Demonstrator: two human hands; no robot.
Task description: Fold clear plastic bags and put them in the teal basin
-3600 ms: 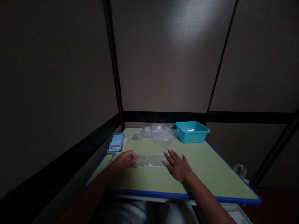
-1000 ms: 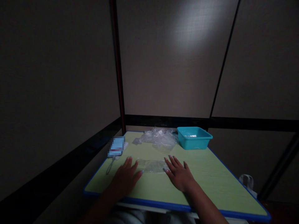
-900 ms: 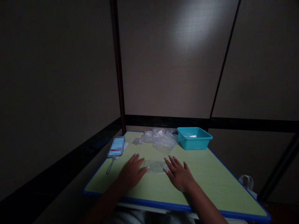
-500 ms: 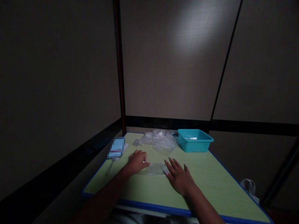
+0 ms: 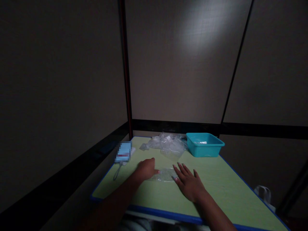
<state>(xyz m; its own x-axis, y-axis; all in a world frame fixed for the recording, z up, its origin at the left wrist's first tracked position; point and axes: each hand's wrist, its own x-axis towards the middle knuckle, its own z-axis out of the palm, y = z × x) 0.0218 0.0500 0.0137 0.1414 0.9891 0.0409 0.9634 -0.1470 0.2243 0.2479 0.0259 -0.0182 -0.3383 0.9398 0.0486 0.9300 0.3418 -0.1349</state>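
Two hands at a clear plastic strip (image 5: 166, 175), flat on the table (image 5: 216, 183).
Right hand (image 5: 191, 186): palm down, fingers spread apart, tips at the strip's right end; presumably steadying it, since thin film slides easily. Left hand (image 5: 145, 169): fingers curled, thumb out at the left end; cannot tell whether it pinches. Beyond: heap of crumpled clear plastic (image 5: 169, 146), perhaps kept back to leave working room; blue-green tub (image 5: 204, 149) right of it, something shiny inside. Far left: phone-like thing (image 5: 124, 152) with cord loop (image 5: 117, 172), out of the hands' way. Its face is pixelated; no brand, label or writing legible anywhere.
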